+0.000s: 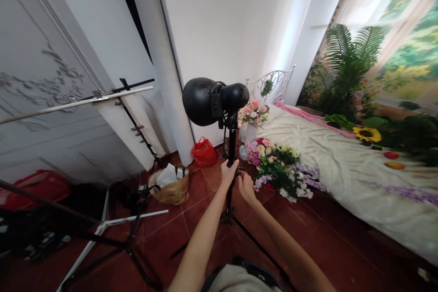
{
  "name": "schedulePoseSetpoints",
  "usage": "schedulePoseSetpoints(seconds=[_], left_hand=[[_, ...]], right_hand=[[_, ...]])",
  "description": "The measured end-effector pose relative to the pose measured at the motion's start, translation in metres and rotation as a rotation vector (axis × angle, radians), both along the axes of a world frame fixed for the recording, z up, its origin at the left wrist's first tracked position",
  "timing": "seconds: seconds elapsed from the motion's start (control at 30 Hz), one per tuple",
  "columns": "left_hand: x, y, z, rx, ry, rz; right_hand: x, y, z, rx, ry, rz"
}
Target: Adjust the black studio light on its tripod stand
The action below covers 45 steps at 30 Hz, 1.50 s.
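A black studio lamp (201, 102) with a rounded reflector sits on top of a black light stand (232, 142) straight ahead of me. My left hand (228, 173) is wrapped round the stand's upright tube below the lamp. Just lower and to the right, my right hand (247, 188) has its fingers closed at the stand's locking knob, which they mostly hide. The stand's legs spread over the floor below my arms.
Artificial flowers (265, 155) lie on the tiled floor (201, 200) beside a bed (328, 155) on the right. Left are a backdrop stand (132, 123), a straw bag (179, 189), a red bag (204, 151) and several tripod legs (116, 239).
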<state>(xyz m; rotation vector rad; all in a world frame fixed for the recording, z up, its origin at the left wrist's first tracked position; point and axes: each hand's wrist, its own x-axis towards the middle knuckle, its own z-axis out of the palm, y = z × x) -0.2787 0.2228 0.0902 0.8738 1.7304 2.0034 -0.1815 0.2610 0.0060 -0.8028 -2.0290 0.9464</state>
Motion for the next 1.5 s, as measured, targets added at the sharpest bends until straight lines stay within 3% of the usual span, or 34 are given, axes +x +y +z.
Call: schedulePoseSetpoints(seconds=[0.13,0.3,0.4,0.53,0.87,1.1,1.3,1.5], left_hand=[[0.002,-0.002,-0.002,-0.002,-0.106,-0.032],[-0.002,-0.002,-0.012,-0.009,-0.106,-0.045],[-0.005,-0.002,-0.022,-0.050,-0.113,-0.091],[-0.006,-0.003,-0.034,-0.060,-0.093,-0.114],[-0.011,-0.001,-0.053,-0.034,-0.013,-0.125],[-0.013,0.000,-0.059,-0.034,0.020,-0.126],[-0.014,0.002,-0.066,-0.042,0.005,-0.110],[-0.015,0.001,-0.063,-0.058,0.007,-0.115]], right_hand=[[-0.005,0.020,-0.008,-0.218,-0.027,0.137],[-0.018,0.035,-0.020,-0.422,-0.077,0.160],[-0.025,0.042,-0.024,-0.438,-0.093,0.187],[-0.030,0.050,-0.022,-0.396,-0.162,0.211],[-0.026,0.053,-0.006,-0.100,-0.293,0.300],[-0.022,0.061,-0.013,0.251,-0.401,0.294],[-0.029,0.066,-0.026,0.295,-0.391,0.264],[-0.031,0.069,-0.024,0.272,-0.484,0.269]])
